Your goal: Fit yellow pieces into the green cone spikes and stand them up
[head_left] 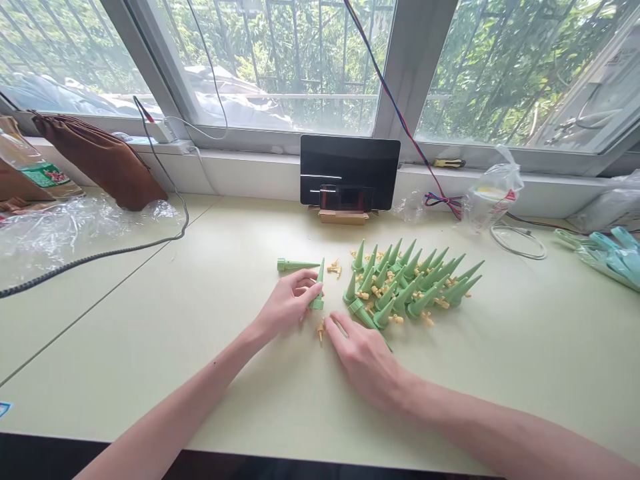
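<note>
My left hand (293,300) is closed around a green watering spike (320,287), which it holds upright, tip up. To the right and nearer me, my right hand (365,357) has its fingertips drawn together at a small yellow valve (321,331), its narrow end toward me. Behind my left hand, another green spike (297,265) lies on its side. A few loose yellow valves (335,268) lie just right of it. Beyond my right hand several green spikes (410,283) stand in a tight cluster with yellow valves on them, and one green spike (364,312) lies at the cluster's near edge.
A tablet (350,163) leans at the back of the pale table (240,413), with a phone (346,199) in a cardboard stand before it. A black cable (100,259) crosses the left side. Plastic bags, a brown pouch (103,160) and a white cable (520,241) lie around the edges.
</note>
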`<state>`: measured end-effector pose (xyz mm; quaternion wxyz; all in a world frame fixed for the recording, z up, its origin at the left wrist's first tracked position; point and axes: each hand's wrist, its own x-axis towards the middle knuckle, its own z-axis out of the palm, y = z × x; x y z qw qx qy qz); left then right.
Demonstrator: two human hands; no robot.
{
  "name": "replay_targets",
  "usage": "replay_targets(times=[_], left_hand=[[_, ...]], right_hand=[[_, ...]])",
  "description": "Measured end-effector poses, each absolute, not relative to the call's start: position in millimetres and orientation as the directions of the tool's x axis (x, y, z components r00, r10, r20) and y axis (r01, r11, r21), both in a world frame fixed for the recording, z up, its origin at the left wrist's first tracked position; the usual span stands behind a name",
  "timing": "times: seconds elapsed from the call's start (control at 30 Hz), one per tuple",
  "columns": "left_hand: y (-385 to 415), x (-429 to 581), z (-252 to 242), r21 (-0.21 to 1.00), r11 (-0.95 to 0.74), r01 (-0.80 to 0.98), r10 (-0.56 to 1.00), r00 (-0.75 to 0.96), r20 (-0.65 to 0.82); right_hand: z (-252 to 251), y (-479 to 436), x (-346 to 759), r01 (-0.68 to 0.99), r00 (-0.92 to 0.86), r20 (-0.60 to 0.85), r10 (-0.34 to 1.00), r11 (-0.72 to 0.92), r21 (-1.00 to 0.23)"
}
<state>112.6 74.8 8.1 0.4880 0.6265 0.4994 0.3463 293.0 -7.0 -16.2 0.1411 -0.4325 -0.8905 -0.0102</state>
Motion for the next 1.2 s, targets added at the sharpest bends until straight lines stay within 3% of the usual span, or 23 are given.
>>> replay_targets(times=[0.63, 0.77, 1.03, 1.2], left_hand=[[75, 111, 15, 0.967, -0.030, 0.251, 0.946, 0.320, -0.054], [76, 109, 20, 0.971, -0.014, 0.241, 0.931, 0.357, -0.075], [76, 104, 28, 0.988, -0.012, 0.156, 0.836, 0.544, -0.076], [74, 106, 25, 0.993, -0.026, 0.117, 0.858, 0.513, -0.038]], right_hand=[[-12, -6, 294, 0.800, -0.566, 0.205, 0.799, 0.592, -0.097], [-13, -6, 294, 0.803, -0.530, 0.231, 0.816, 0.571, -0.171], [-24, -6, 294, 0.695, -0.354, 0.433, 0.829, 0.544, -0.471], [-23, -9, 297, 0.556, -0.441, 0.499, 0.746, 0.664, -0.500]])
